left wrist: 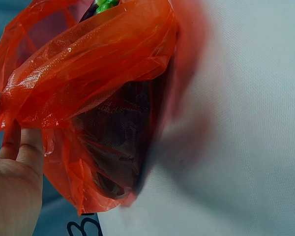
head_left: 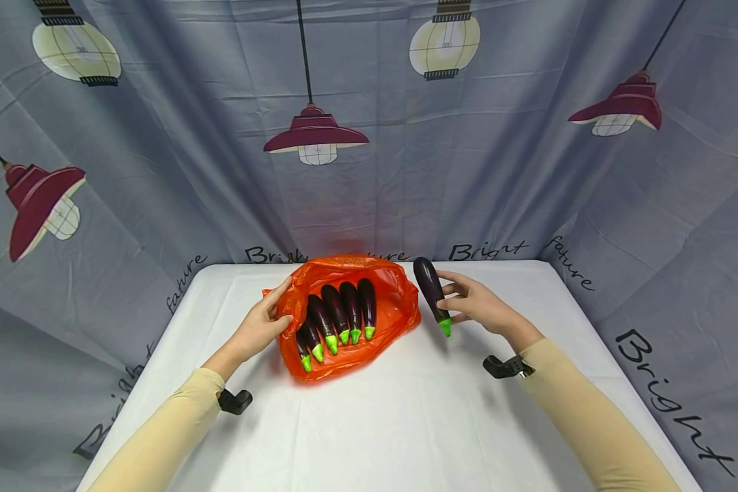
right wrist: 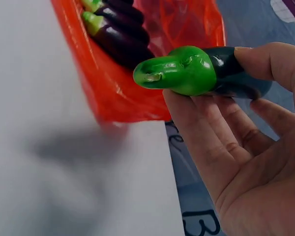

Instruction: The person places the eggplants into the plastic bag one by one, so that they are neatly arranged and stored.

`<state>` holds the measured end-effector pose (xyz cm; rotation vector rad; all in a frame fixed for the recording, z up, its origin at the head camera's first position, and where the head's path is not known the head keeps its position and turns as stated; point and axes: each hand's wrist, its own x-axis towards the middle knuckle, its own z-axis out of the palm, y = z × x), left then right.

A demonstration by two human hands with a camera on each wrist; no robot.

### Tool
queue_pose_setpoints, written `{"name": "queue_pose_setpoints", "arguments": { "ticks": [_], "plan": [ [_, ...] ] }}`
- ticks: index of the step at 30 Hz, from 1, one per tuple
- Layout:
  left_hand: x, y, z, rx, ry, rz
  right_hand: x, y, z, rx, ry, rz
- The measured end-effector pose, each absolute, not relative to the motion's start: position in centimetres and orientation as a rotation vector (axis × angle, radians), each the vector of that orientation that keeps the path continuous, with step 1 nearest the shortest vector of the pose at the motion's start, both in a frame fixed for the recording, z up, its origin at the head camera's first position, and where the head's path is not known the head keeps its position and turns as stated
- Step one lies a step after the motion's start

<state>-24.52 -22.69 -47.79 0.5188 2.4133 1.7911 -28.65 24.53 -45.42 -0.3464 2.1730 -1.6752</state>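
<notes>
An orange-red plastic bag (head_left: 390,311) lies with its mouth spread on the table, several dark purple eggplants (head_left: 335,314) side by side in it, green stem ends toward the person. My left hand (head_left: 260,326) grips the bag's left rim between thumb and fingers; in the left wrist view the film (left wrist: 93,64) is bunched at the fingers. To the right of the bag, my right hand (head_left: 480,304) holds one eggplant (head_left: 429,283) above the table, its green stem pointing down. Close up in the right wrist view, thumb and fingers pinch this eggplant (right wrist: 226,71) behind its green cap.
A white-covered table (head_left: 369,424) carries the bag near its back edge. Behind and at both sides hangs a grey-blue curtain (head_left: 369,198) printed with lamps and lettering. A black wrist camera (head_left: 235,402) sits on the left wrist, another black camera (head_left: 504,367) on the right.
</notes>
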Motion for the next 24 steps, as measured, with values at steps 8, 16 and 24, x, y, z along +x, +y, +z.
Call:
{"name": "queue_pose_setpoints", "arguments": {
  "ticks": [8, 16, 24],
  "plan": [
    [-24.6, -22.7, -47.8, 0.52, 2.404, 1.799, -28.5, 23.2, -44.7, -0.417, 2.133, -1.685],
    [-24.4, -22.6, -47.7, 0.515, 2.395, 1.806, -28.5, 21.4, -44.5, -0.459, 2.1, -1.672],
    [-24.4, -22.5, -47.6, 0.522, 2.359, 1.83, -28.6, 19.2, -44.8, -0.481, 2.078, -1.657]
  ]
}}
